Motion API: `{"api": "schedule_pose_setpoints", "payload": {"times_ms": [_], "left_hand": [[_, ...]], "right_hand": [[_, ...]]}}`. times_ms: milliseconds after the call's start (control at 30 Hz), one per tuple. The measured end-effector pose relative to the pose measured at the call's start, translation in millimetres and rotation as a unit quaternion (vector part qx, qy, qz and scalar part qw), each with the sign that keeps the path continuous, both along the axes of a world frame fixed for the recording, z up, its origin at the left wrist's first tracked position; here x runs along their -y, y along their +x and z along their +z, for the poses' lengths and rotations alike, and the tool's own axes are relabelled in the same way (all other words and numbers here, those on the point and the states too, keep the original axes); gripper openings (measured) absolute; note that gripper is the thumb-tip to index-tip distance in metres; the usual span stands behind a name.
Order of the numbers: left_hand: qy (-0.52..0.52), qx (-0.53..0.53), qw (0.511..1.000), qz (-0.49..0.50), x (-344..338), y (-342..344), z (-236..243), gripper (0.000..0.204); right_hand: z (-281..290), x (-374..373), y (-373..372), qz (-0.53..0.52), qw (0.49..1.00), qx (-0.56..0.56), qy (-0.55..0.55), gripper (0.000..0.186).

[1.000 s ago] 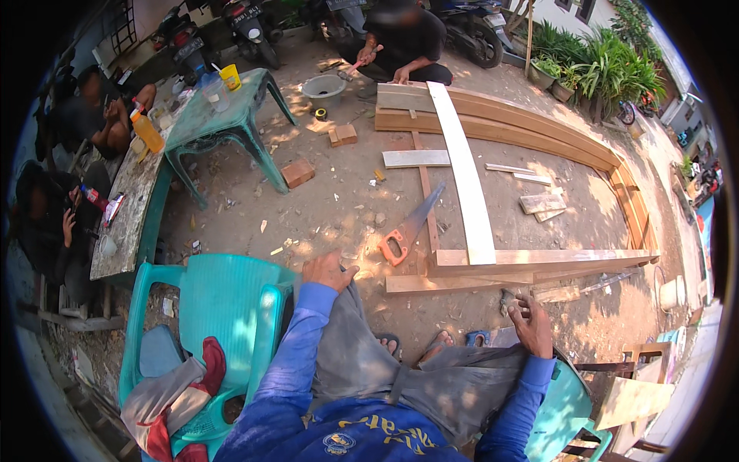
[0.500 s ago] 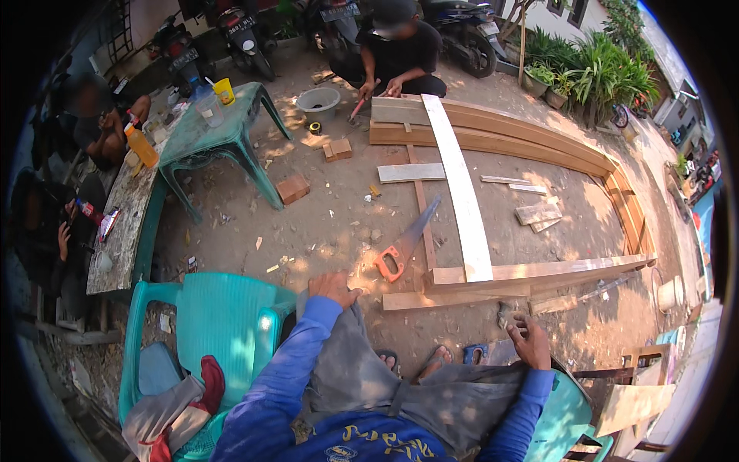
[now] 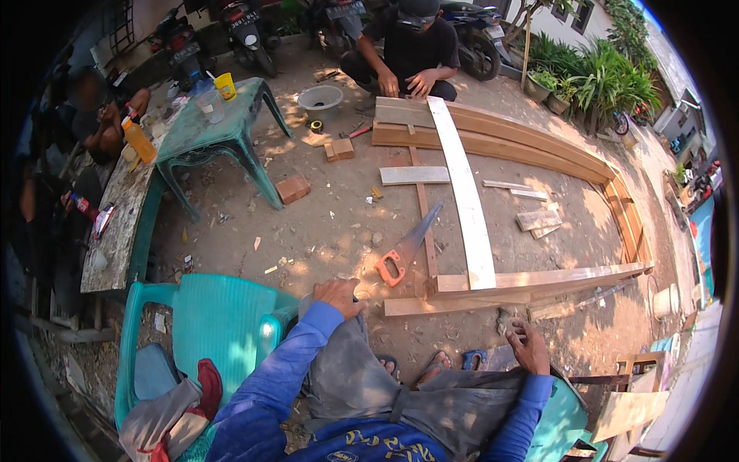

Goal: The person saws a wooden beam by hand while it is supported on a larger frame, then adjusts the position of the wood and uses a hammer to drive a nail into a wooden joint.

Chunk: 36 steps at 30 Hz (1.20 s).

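I sit on a chair above the dirt ground [image 3: 231, 231]; my left hand [image 3: 337, 296] rests flat on my left knee, fingers loosely spread, holding nothing; my right hand [image 3: 530, 346] is half curled on my right knee around a small dark object [image 3: 504, 317] that I cannot identify, and I cannot tell how firmly it grips.

The orange-handled steel handsaw [image 3: 406, 246] lies on the ground just ahead of my left hand, handle toward me, blade pointing away; it touches neither hand. Beside it the long pale wooden plank [image 3: 462, 192] lies across the rectangular frame of brown timber beams [image 3: 539, 281], whose near beam runs just beyond my feet.

In my judgement the work in hand is cutting or fitting at the near beam; to do it well, I take the saw by its handle with the nearer hand, keep the blade away from my sandalled feet [image 3: 439, 362], and steady the beam with the other hand before any stroke.

A person in dark clothes [image 3: 412, 54] crouches at the far beam; a turquoise plastic chair [image 3: 208, 323] stands at my left; a green plastic desk [image 3: 219, 131] carries a yellow cup [image 3: 225, 85].
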<state>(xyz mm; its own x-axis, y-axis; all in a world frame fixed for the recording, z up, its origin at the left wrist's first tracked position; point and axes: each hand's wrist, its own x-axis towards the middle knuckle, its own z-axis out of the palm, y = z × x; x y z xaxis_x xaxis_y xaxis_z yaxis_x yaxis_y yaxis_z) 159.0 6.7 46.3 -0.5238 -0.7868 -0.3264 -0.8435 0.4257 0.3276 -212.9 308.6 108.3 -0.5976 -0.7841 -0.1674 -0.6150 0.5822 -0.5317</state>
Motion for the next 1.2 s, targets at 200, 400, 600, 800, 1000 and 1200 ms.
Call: {"api": "schedule_pose_setpoints", "payload": {"times_ms": [200,400,600,800,1000,1200], "left_hand": [[0.009,0.000,1.000,-0.001,0.6,0.6,0.5,0.070],[0.015,0.003,1.000,-0.006,2.4,0.8,1.0,0.070],[-0.006,-0.016,1.000,-0.007,0.8,2.0,-0.8,0.064],[0.008,0.013,1.000,-0.008,-1.6,-0.1,12.3,0.065],[0.018,0.023,1.000,-0.005,0.9,-1.1,12.1,0.066],[0.012,0.020,1.000,-0.007,2.5,-1.7,13.3,0.068]], "right_hand": [[-0.1,2.5,2.3,-0.007,1.000,-0.005,-0.002,0.042],[1.7,1.4,3.3,-0.003,1.000,-0.015,-0.001,0.043],[3.9,-1.5,2.3,-0.012,1.000,-0.011,0.001,0.043],[-1.1,-4.4,-0.7,-0.009,0.999,-0.034,0.008,0.043],[-2.1,-2.4,-0.4,-0.014,0.999,-0.026,0.015,0.043],[-2.6,-1.8,-3.5,-0.013,1.000,-0.017,0.002,0.043]]}}
